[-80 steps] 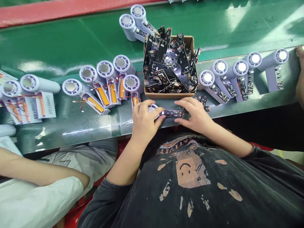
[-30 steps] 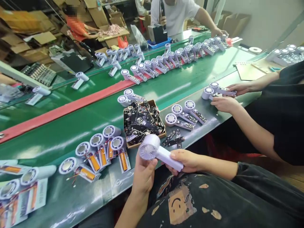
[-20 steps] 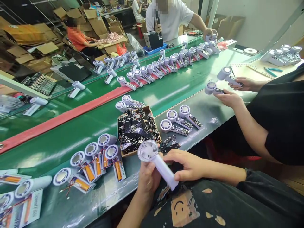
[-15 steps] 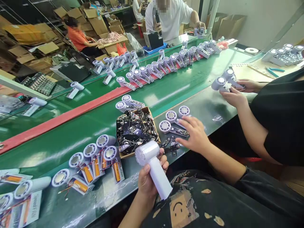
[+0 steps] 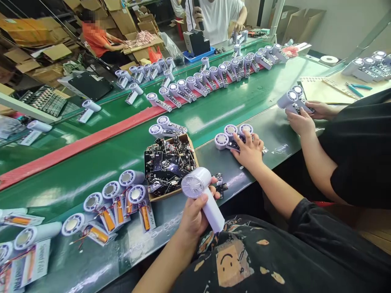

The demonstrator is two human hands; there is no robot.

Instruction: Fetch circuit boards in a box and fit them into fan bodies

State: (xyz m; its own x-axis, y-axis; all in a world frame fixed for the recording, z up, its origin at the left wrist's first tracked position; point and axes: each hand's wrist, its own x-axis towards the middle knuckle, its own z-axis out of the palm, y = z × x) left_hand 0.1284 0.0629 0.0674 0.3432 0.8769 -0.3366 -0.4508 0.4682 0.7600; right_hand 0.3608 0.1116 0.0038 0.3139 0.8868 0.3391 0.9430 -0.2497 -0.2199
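Observation:
My left hand point(image 5: 195, 215) grips a white handheld fan point(image 5: 201, 195) by its handle, with the round grille tilted up and facing left. My right hand point(image 5: 248, 149) rests with spread fingers on a group of white fan heads point(image 5: 230, 138) with black circuit boards attached, and partly hides them. Beside the fan in my left hand stands a cardboard box point(image 5: 161, 196) heaped with black circuit boards. A few loose boards point(image 5: 220, 187) lie just right of it. Fan housings with orange batteries point(image 5: 117, 211) lie to the lower left.
A co-worker's hands point(image 5: 301, 118) hold a fan at the right. A long row of fans point(image 5: 201, 79) stands on a green conveyor belt point(image 5: 232, 110) beyond a red strip point(image 5: 91, 140). Pliers point(image 5: 354, 88) lie on a notebook at the far right.
My right hand has left the fan and moved out to the right, onto the fan heads and boards. The fan in my left hand stays held, and the view has shifted slightly.

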